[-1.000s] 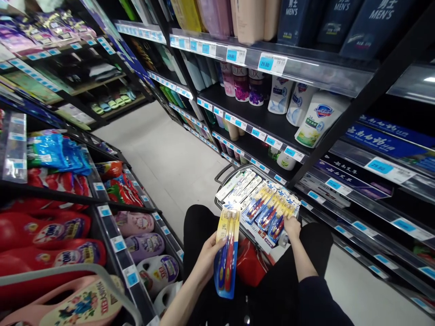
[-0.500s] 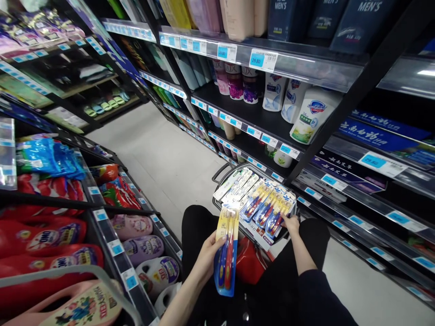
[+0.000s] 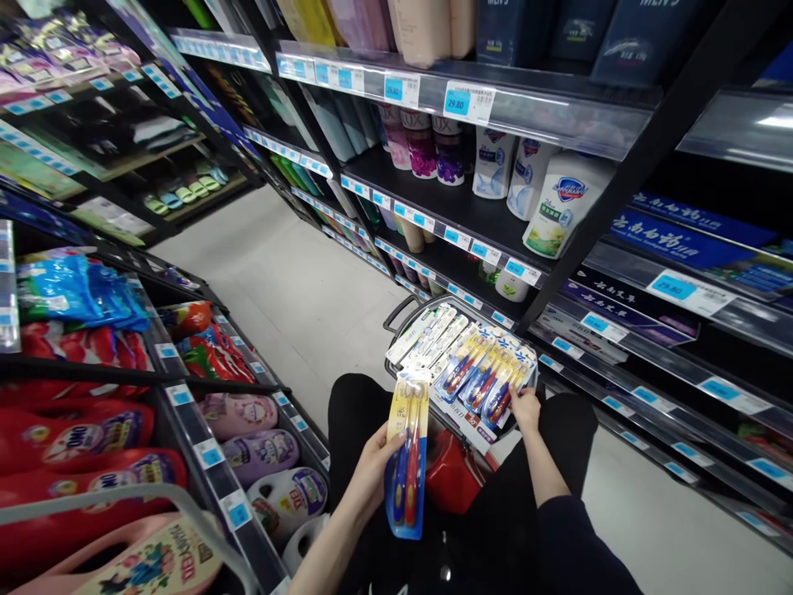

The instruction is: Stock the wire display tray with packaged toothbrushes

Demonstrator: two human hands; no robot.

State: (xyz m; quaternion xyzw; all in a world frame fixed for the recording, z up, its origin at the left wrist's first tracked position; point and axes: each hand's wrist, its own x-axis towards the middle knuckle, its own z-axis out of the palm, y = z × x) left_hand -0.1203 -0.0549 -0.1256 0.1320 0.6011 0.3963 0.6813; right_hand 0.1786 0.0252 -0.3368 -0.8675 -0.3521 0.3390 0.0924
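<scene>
My left hand (image 3: pixel 372 464) is closed round the edge of a twin toothbrush pack (image 3: pixel 410 487), its thumb across the front. One blue and one red toothbrush show through the plastic; the card is yellow above and blue below. My right hand (image 3: pixel 526 408) pinches the right edge of another toothbrush pack (image 3: pixel 499 398), whose fingers' far side is hidden. That pack lies in a row with similar packs on top of a dark shopping basket (image 3: pixel 389 351) between my knees. White toothbrush packs (image 3: pixel 434 335) lie on the basket's left side.
A red item (image 3: pixel 455 475) sits below the packs. Shelves of body wash bottles (image 3: pixel 567 202) and toothpaste boxes (image 3: pixel 662 240) rise in front and to the right. Detergent bottles (image 3: pixel 260 450) line the left shelf, with a grey curved bar (image 3: pixel 154 493) nearby. Pale floor (image 3: pixel 278 273) runs between.
The view has shifted slightly, so the shelves sit a little further left and higher. Both hands keep their holds, with the left hand's pack almost in the same place.
</scene>
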